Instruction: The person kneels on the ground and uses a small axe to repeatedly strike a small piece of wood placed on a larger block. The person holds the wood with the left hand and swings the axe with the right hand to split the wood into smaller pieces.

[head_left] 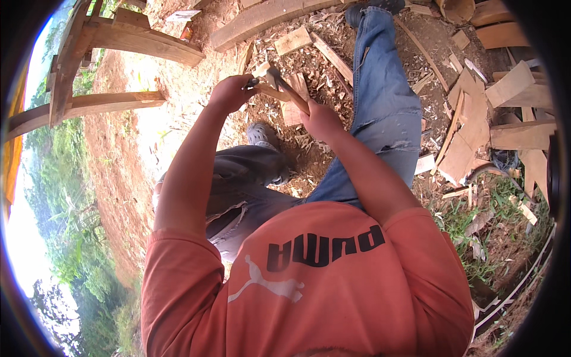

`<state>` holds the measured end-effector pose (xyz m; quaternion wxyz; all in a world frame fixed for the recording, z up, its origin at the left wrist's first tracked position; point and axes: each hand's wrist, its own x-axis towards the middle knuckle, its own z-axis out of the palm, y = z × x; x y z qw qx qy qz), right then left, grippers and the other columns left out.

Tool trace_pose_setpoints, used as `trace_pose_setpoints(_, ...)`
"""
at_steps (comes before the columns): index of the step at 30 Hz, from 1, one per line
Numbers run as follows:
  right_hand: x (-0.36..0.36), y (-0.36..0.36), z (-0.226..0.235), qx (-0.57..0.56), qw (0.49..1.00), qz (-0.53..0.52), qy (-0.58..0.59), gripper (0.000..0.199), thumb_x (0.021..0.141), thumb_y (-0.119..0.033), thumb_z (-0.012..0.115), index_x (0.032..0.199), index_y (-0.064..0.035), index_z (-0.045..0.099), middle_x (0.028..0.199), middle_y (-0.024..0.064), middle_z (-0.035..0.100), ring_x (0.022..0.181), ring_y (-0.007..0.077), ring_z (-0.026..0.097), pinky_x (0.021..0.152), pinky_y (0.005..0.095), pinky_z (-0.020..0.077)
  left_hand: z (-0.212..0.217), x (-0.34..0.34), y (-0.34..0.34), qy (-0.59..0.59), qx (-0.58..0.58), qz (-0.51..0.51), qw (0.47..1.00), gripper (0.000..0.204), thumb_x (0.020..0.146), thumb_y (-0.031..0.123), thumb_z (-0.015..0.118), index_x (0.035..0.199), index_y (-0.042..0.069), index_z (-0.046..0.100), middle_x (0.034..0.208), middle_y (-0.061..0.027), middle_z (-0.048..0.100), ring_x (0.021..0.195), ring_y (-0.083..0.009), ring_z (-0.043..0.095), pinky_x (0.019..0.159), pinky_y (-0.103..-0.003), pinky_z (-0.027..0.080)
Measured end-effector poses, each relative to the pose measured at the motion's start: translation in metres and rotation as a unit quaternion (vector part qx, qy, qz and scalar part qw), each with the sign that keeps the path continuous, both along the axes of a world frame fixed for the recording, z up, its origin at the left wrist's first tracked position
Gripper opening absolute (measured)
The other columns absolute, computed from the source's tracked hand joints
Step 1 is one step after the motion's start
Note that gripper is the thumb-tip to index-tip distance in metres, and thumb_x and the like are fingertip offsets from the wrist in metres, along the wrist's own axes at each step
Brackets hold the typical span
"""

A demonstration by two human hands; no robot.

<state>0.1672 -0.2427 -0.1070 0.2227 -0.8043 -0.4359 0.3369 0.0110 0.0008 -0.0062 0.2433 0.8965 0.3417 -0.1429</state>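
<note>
My right hand is closed round the wooden handle of a hammer-like tool, whose dark metal head points up and left toward my other hand. My left hand is closed too, held just left of that head. Beside its fingers a short dark piece shows, along with a pale strip of wood reaching right under the tool. What exactly the left fingers grip is hidden. Both hands are out in front of my knees, above ground strewn with wood chips.
Wooden beams stand at the far left. A long plank lies at the far side, near a small block. Scrap boards pile up at right. My jeans-clad leg stretches forward; my shoe is beneath my hands.
</note>
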Motion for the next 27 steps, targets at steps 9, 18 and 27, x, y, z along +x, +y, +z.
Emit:
trace_pose_setpoints(9,0.002,0.008,0.033,0.026,0.999,-0.043,0.009,0.04,0.103,-0.039,0.063,0.121,-0.0033,0.066,0.095,0.0231,0.075,0.093,0.0444,0.075,0.084,0.0573,0.0585,-0.007,-0.013,0.008,0.03,0.007,0.027,0.999,0.038,0.097,0.049,0.077,0.119,0.018,0.075,0.099,-0.0108,0.078,0.096,-0.034,0.075,0.084,-0.048,0.057)
trace_pose_setpoints(18,0.001,0.003,0.017,-0.053,0.998,-0.006,-0.017,0.037,0.103,-0.039,0.064,0.116,-0.0054,0.066,0.095,0.0224,0.075,0.091,0.0439,0.074,0.081,0.0577,0.058,-0.002,-0.011,0.012,0.028,0.013,0.033,0.999,0.037,0.101,0.044,0.073,0.12,0.013,0.074,0.102,-0.0138,0.076,0.094,-0.0336,0.072,0.084,-0.047,0.055)
trace_pose_setpoints(27,0.001,-0.003,-0.009,-0.144,0.99,-0.004,-0.004,0.038,0.103,-0.037,0.064,0.127,-0.0076,0.065,0.11,0.0206,0.077,0.102,0.041,0.076,0.088,0.0542,0.0594,-0.005,-0.01,0.011,0.037,0.01,0.021,0.999,0.042,0.1,0.045,0.074,0.125,0.011,0.075,0.104,-0.0137,0.078,0.095,-0.0313,0.074,0.085,-0.045,0.056)
